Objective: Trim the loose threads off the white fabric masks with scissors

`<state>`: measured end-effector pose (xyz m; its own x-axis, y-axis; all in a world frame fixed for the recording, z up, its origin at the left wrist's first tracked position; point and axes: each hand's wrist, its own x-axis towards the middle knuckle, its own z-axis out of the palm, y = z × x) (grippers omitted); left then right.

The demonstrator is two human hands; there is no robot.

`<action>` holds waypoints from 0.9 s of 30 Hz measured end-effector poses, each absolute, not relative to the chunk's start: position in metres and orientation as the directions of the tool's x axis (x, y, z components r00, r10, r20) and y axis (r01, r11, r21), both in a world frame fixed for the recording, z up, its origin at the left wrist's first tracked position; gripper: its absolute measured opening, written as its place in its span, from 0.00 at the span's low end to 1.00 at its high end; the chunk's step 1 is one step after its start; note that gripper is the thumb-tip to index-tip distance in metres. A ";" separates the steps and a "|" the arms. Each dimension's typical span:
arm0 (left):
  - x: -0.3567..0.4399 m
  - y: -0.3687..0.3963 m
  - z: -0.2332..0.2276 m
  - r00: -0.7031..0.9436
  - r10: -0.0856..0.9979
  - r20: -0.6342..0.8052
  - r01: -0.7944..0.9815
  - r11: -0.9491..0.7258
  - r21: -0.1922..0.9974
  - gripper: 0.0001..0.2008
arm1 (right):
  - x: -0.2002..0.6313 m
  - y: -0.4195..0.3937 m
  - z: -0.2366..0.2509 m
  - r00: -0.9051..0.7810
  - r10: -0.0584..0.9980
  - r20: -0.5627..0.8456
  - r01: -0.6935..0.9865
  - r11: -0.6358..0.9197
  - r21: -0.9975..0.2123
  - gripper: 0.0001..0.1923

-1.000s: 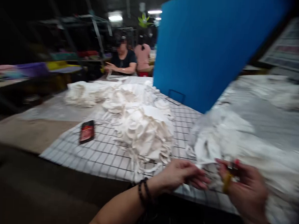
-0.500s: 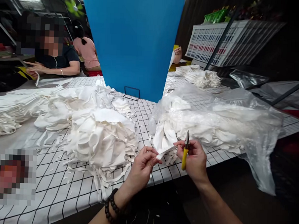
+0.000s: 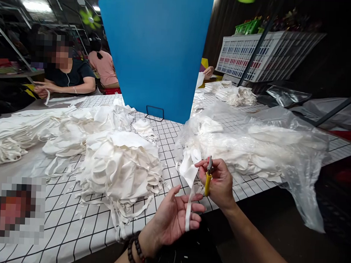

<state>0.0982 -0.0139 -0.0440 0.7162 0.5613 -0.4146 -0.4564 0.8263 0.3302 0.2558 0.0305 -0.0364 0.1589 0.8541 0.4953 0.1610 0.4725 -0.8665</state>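
Note:
My left hand (image 3: 179,213) is open with its palm up and fingers spread, below the right hand. A narrow white fabric strap (image 3: 188,209) hangs down across its fingers, and the hand is not closed on it. My right hand (image 3: 216,181) grips yellow-handled snips (image 3: 208,181), their metal jaws pointing up. Its thumb and forefinger are at the edge of a white fabric piece (image 3: 190,167), from which the strap runs down. To the left lies a big heap of white fabric pieces (image 3: 121,164) with straps trailing toward the table's front edge.
A clear plastic bag (image 3: 264,147) of white fabric covers the right of the checkered table (image 3: 95,225). A blue panel (image 3: 155,53) stands at the back. Another person (image 3: 73,78) sits at the far left; white crates (image 3: 251,53) are behind on the right.
My left hand has let go of the fabric, turned palm up and opened lower down. The strap now hangs over its fingers. My right hand has shifted slightly left with the snips.

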 end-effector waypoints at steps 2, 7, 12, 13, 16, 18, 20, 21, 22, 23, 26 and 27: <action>0.099 -0.015 -0.047 0.733 0.566 -0.376 -0.524 0.823 0.219 0.23 | 0.254 0.030 -0.037 0.166 0.855 0.491 0.157 0.469 -0.869 0.09; 0.099 -0.020 -0.052 0.657 0.665 -0.355 -0.649 0.739 0.184 0.08 | 0.254 0.030 -0.038 0.211 0.848 0.486 0.121 0.471 -0.874 0.09; 0.095 -0.025 -0.042 0.631 0.708 -0.317 -0.654 0.706 0.273 0.12 | 0.256 0.028 -0.043 0.237 0.849 0.471 0.111 0.458 -0.882 0.09; 0.094 -0.026 -0.040 0.624 0.712 -0.320 -0.650 0.701 0.293 0.13 | 0.256 0.028 -0.044 0.237 0.850 0.469 0.113 0.456 -0.883 0.09; 0.094 -0.025 -0.038 0.529 0.770 -0.356 -0.631 0.637 0.442 0.11 | 0.256 0.027 -0.045 0.257 0.845 0.470 0.109 0.458 -0.882 0.09; 0.093 -0.022 -0.039 0.381 0.865 -0.327 -0.554 0.497 0.668 0.12 | 0.258 0.025 -0.045 0.286 0.836 0.469 0.110 0.458 -0.882 0.09; 0.091 -0.017 -0.041 0.199 0.957 -0.209 -0.403 0.274 0.873 0.12 | 0.261 0.022 -0.046 0.299 0.846 0.441 0.109 0.429 -0.897 0.09; 0.089 -0.015 -0.041 0.119 0.984 -0.131 -0.318 0.163 0.934 0.12 | 0.263 0.019 -0.048 0.288 0.867 0.407 0.100 0.395 -0.913 0.09; 0.087 -0.013 -0.041 0.060 0.997 -0.057 -0.247 0.070 0.967 0.11 | 0.264 0.016 -0.052 0.262 0.897 0.356 0.081 0.348 -0.934 0.09; 0.086 -0.011 -0.040 0.027 1.000 0.000 -0.202 0.005 0.979 0.11 | 0.266 0.013 -0.056 0.222 0.930 0.294 0.056 0.288 -0.956 0.09; 0.085 -0.009 -0.040 0.121 0.992 0.027 -0.256 0.005 0.967 0.12 | 0.267 0.002 -0.070 0.027 0.994 0.105 0.001 0.105 -0.994 0.11; 0.086 -0.009 -0.040 0.184 0.983 0.007 -0.315 0.052 0.948 0.12 | 0.268 -0.001 -0.073 -0.040 0.997 0.061 0.006 0.061 -0.998 0.12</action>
